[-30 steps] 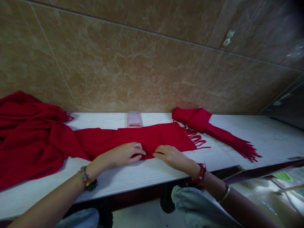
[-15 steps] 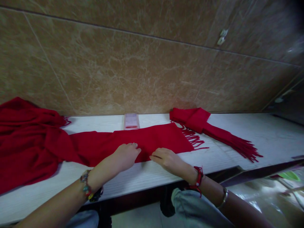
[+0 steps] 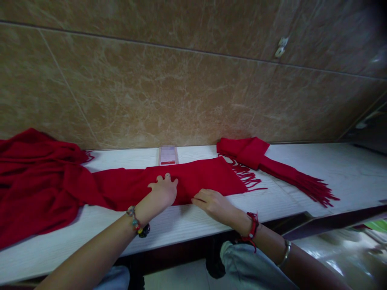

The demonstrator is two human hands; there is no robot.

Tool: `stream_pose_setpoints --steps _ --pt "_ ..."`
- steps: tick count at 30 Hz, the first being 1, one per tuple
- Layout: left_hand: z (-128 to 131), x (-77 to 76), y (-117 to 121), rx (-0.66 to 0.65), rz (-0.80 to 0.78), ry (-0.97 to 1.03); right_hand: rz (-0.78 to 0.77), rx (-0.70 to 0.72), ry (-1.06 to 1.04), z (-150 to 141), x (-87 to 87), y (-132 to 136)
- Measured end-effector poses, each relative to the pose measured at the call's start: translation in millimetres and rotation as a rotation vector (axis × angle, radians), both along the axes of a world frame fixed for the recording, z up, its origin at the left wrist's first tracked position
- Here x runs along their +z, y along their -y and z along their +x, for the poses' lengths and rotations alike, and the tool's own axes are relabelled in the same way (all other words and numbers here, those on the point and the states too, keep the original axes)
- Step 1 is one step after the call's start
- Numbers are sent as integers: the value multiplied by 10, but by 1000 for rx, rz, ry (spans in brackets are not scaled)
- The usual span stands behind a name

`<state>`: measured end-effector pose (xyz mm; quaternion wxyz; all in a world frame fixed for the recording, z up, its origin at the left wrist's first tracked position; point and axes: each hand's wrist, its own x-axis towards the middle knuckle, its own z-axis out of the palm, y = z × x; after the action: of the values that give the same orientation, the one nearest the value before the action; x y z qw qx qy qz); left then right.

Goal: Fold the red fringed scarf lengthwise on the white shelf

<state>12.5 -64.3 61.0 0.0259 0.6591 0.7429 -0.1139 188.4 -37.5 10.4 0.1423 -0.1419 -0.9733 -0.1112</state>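
Observation:
A long red scarf (image 3: 199, 177) lies stretched along the white shelf, folded lengthwise, with its fringe (image 3: 246, 175) toward the right. My left hand (image 3: 161, 191) rests on the scarf's middle, its fingers spread and slightly bent, holding nothing. To the right of it, my right hand (image 3: 213, 205) is at the scarf's near edge, thumb and fingers closed on the fabric there; the fingertips are partly hidden. The scarf's left part runs into a loose heap of red cloth (image 3: 33, 193).
A second red scarf (image 3: 244, 151), folded and knotted, lies at the back right with its fringe pointing right. A phone (image 3: 168, 155) stands at the back against the tiled wall (image 3: 166, 92). The front edge of the white shelf (image 3: 181, 225) is close to my legs (image 3: 250, 262).
My left hand let go of the scarf's near edge, moved a little away from me onto the cloth and spread its fingers. My right hand stays at the near edge.

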Motion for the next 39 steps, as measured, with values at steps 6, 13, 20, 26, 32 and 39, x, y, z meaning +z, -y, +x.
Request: stream_pose_setpoints --steps 6,13,20,26,32,39 --pt "75 -41 -26 -391 -58 134 -1 0 3 -4 -20 -3" --pt "-114 147 -45 -46 -138 -65 9 11 -23 15 -38 -12" --pt "-281 -9 62 -192 -43 0 -19 8 -34 14 -28 -14" --pt "-198 -167 -79 -591 33 224 -25 8 -46 1 -26 -21" --pt "26 -74 -208 -256 -14 155 -9 16 -55 5 -72 -35" --pt "-119 -47 -172 64 32 19 -26 8 -53 5 -33 -3"
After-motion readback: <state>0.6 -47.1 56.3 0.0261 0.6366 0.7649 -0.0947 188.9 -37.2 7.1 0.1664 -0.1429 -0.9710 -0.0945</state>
